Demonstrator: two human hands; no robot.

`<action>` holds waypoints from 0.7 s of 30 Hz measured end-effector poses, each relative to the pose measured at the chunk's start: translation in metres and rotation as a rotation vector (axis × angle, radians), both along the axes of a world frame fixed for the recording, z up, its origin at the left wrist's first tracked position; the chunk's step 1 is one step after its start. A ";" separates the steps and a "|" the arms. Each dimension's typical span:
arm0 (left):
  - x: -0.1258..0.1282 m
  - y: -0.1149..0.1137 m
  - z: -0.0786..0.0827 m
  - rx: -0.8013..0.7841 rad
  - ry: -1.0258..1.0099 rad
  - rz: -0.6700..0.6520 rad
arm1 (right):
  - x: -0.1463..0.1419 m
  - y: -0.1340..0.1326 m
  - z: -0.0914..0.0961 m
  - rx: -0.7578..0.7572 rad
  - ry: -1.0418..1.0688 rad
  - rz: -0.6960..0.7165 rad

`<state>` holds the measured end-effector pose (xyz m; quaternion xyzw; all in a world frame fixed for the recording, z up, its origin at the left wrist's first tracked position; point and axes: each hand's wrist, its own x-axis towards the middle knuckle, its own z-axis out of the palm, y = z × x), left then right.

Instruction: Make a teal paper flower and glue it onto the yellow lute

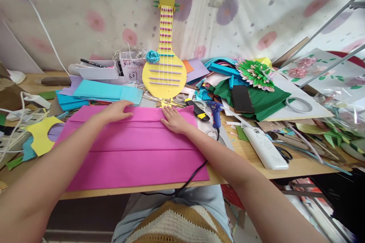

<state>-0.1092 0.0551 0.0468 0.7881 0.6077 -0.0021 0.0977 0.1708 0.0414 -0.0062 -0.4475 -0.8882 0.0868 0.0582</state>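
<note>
A large magenta sheet of paper (145, 167) lies over the front of the table, with several straight creases running across it. My left hand (118, 112) rests on its far edge, thumb and fingers apart. Flat on the same far edge, farther right, is my right hand (174, 119) with its fingers stretched out. Neither hand grips anything. Just right of the paper are a black and yellow utility knife (201, 113) and a blue glue gun (216, 114), whose black cord runs across the sheet's right corner.
Behind the sheet stands a yellow paper lute (165, 72) against a flowered curtain. Blue folded paper (99, 90) lies at the left. To the right are a phone (242, 99), green paper (265, 102), a tape ring (298, 104), a white power bank-like device (265, 148) and black-handled scissors (284, 154).
</note>
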 end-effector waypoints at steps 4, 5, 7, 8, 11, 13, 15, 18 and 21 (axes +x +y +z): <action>0.009 0.015 0.003 -0.100 0.043 -0.040 | -0.002 0.012 0.014 0.045 0.037 -0.078; 0.009 0.018 0.004 -0.121 0.055 -0.047 | -0.002 0.015 0.018 0.052 0.039 -0.094; 0.010 0.025 0.007 -0.178 0.071 -0.049 | -0.003 0.021 0.026 0.058 0.025 -0.112; 0.010 0.028 0.008 -0.203 0.082 -0.046 | -0.004 0.024 0.030 0.055 0.013 -0.115; 0.010 0.033 0.011 -0.205 0.156 -0.037 | -0.006 0.033 0.039 0.014 -0.034 -0.117; 0.010 0.034 0.013 -0.174 0.219 -0.032 | -0.007 0.037 0.045 -0.041 -0.065 -0.106; 0.009 0.033 0.016 -0.156 0.256 -0.047 | -0.008 0.041 0.051 -0.097 -0.092 -0.085; 0.004 0.034 0.020 -0.186 0.224 -0.070 | -0.007 0.043 0.060 -0.165 -0.149 -0.057; -0.004 0.037 0.024 -0.257 0.126 -0.067 | -0.003 0.044 0.069 -0.196 -0.194 -0.056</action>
